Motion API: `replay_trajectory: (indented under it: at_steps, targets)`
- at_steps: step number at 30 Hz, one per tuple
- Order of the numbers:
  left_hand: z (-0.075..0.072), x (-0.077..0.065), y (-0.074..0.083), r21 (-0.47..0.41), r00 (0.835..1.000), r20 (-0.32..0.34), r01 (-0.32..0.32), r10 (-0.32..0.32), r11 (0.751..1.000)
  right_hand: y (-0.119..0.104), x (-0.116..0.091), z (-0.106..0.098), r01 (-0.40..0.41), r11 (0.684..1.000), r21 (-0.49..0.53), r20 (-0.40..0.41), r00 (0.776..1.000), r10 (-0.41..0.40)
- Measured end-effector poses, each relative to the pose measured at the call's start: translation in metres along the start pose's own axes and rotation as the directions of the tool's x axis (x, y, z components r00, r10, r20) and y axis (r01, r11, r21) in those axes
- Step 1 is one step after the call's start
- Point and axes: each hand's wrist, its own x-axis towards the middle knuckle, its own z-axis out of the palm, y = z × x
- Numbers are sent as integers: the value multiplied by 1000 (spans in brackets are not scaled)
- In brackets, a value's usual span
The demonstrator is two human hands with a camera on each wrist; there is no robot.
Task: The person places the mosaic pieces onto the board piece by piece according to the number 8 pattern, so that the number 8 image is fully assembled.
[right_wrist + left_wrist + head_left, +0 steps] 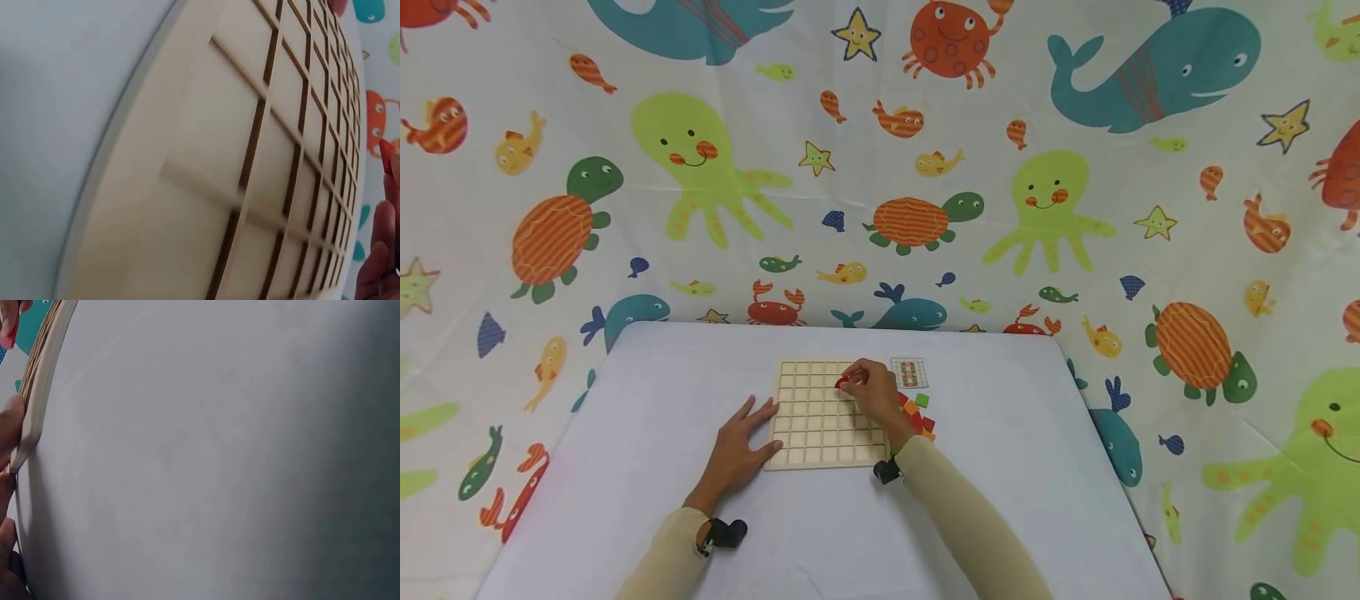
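A wooden grid board (pixel 812 458) with raised dividers lies on the white table. My left hand (pixel 733 450) rests at its left edge, fingers spread and thumb near the lower left corner; in the left wrist view, fingertips (pixel 9 425) touch the board's side. Over the upper right part of the grid, my right hand (pixel 876 396) pinches a small red tile (pixel 841 383) between thumb and fingers. The right wrist view shows the red tile (pixel 387 153) raised above the grid's surface. The right forearm and hand cover some of the board's right side.
Right of the board lies a loose cluster of red and orange tiles (pixel 929 424), with a green tile (pixel 922 400) beside it. A small printed pattern card (pixel 921 363) lies behind them. A curtain (pixel 955 250) with sea animals hangs behind the table.
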Motion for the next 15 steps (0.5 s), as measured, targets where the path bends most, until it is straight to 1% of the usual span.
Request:
replay_trajectory:
  at_steps: [2, 5, 8, 10, 15]
  targets:
    - [0, 0, 1, -3, 1000, -3, -4, 4, 1000, -4, 5, 11, -19, 1000, 5, 4, 1000, 19]
    - [0, 1, 2, 2, 1000, 3, -7, 7, 1000, -9, 12, 24, -16, 1000, 0, -2, 1000, 16]
    - [0, 2, 1, 14, 1000, 9, 9, -9, 1000, -13, 16, 34, -8, 1000, -13, 8, 1000, 8]
    - [0, 2, 0, 22, 1000, 10, 19, -19, 1000, -15, 18, 40, -11, 1000, -19, 21, 1000, 12]
    - [0, 0, -1, 16, 1000, 1, 7, -7, 1000, -17, 22, 47, -15, 998, -64, 19, 1000, 16]
